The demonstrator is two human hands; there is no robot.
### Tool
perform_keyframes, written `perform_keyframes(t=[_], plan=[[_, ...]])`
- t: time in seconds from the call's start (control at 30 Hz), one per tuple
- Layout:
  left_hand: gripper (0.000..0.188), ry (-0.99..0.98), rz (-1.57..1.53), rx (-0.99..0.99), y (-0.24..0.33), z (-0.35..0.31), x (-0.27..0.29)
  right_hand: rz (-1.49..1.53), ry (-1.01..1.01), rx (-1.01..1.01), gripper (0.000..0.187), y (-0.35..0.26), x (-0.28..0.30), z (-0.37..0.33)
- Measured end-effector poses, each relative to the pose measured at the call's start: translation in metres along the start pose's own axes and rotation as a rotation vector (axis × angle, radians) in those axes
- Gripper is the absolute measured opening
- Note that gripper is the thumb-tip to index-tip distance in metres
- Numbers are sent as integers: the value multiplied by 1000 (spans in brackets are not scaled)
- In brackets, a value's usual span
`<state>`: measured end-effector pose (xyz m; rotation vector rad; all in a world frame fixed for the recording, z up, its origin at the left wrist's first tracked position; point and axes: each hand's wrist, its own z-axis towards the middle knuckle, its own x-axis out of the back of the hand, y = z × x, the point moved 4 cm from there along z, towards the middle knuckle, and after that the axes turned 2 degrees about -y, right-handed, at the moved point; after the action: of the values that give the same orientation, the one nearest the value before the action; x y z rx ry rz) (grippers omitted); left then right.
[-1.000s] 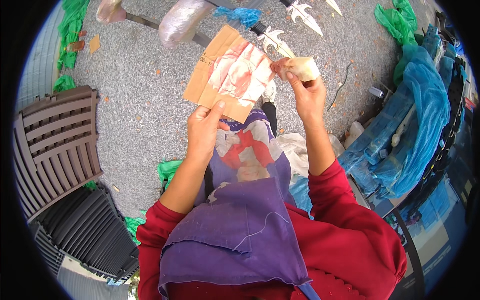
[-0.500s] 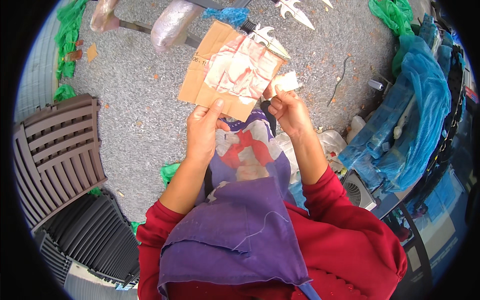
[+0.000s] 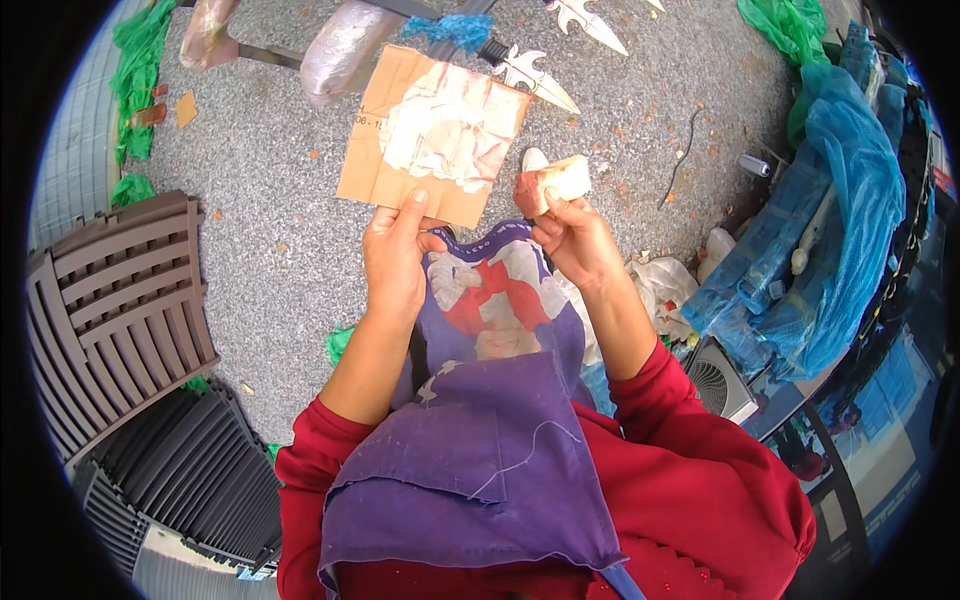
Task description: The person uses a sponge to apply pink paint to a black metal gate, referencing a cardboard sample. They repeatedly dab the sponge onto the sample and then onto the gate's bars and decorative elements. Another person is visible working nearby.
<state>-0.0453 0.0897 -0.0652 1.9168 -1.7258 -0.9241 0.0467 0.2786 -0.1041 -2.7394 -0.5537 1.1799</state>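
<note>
While the left hand [image 3: 395,262] pinches the cardboard sheet [image 3: 432,135] by its lower edge — held up over the gravel ground [image 3: 270,240] — the right hand [image 3: 572,240] is curled tight around a small pale block [image 3: 556,183] beside it. That one-edge grip looks thin — the smeared sheet could flop or slip.

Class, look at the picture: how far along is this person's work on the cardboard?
Done: the cardboard already carries a crumpled white, red-stained patch. In hand: the left hand holds the cardboard up; the right hand grips a red-tipped sponge just beside it. Left: the brown margins remain bare.
</note>
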Motion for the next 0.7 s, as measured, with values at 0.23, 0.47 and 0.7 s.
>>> perform_keyframes(t=[0.23,0.47,0.7], plan=[[20,8,79,16,-7,-8,-9,-77,108,162,9,7,-14,2],[19,78,23,37,-21,-8,8,-148,157,240,3,2,-8,2],[22,-5,-46,-3,-11,-16,-10,-162,225,267,5,14,-10,2]])
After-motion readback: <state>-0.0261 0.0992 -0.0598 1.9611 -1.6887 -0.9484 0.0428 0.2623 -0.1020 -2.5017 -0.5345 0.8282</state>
